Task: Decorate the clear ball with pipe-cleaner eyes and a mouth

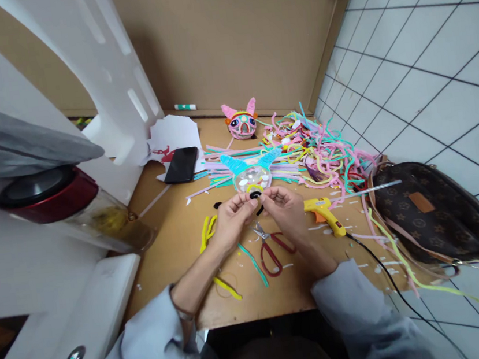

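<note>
At the middle of the brown tabletop point(179, 292), head view: left hand point(234, 218) and right hand point(286, 210) near each other, thumbs and fingertips pinched on a small black coil point(256, 194), one from each side. Coil sits between the two sets of fingertips, short tail hanging below. Just beyond the fingers, a clear dome with blue horns point(252, 179); whether the coil touches it, cannot tell. Red-handled scissors point(270, 259) lie open below the hands; yellow glue gun point(322, 211) to the right hand's right; yellow strips point(207, 231) left of the left hand.
</note>
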The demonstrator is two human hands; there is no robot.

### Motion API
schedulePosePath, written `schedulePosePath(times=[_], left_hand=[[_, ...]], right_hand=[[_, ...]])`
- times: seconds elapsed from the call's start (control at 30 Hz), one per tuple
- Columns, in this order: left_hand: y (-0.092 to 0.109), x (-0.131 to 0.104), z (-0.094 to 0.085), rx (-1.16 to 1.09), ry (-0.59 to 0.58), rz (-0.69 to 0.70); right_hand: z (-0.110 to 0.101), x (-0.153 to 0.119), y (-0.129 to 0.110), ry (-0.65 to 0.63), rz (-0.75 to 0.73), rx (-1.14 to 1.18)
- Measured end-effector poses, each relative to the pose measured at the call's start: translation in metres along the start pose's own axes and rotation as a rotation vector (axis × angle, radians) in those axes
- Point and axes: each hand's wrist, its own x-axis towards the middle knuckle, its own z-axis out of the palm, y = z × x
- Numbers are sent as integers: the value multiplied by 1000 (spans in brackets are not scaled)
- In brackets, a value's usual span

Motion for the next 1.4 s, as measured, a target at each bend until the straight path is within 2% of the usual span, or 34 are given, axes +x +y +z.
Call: schedulePosePath(times=[0.4, 0.67, 0.93, 1.03, 1.27, 1.4], left_hand=[[0, 0, 3, -72, 57, -46], [-1, -1, 5, -99, 49, -78], [-4, 0, 2, -131, 19, -76], [-4, 1, -2, -70, 11, -59], [-1, 7, -19, 150, 30, 28], [-1, 8, -18, 242, 24, 36]], right_hand=[[2, -4, -1, -93, 53, 28], [1, -1, 3, -89, 44, 60], [-7, 2, 9, -152, 6, 46], [-10, 5, 8, -164, -1, 9], [-12, 6, 8, -97, -71, -100], [-10, 4, 12, -108, -150, -198]])
